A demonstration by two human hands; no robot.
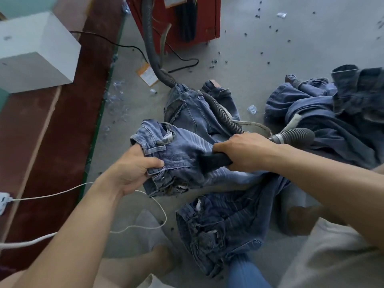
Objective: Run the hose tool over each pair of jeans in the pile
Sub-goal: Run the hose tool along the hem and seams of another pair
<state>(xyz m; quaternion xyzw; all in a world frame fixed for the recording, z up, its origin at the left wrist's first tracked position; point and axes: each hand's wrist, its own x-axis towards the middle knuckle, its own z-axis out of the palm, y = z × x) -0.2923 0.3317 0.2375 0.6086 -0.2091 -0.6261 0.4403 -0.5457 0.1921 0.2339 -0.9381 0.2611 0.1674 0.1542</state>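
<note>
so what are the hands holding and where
The left hand grips the light jeans at the waistband. The right hand grips the black nozzle of the hose tool.

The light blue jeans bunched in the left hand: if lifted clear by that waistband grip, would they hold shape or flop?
The light blue denim jeans would likely flop: the cloth already folds and bunches where the left hand grips the waistband. Probably not slippery, since the thumb pinches the woven fabric firmly. The black hose nozzle in the right hand dents it, suggesting little stiffness.

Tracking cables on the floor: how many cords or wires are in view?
2: a white cord looping from the left-edge plug past the left hand; a black cable by the red cabinet. Jeans may hide more.
</note>
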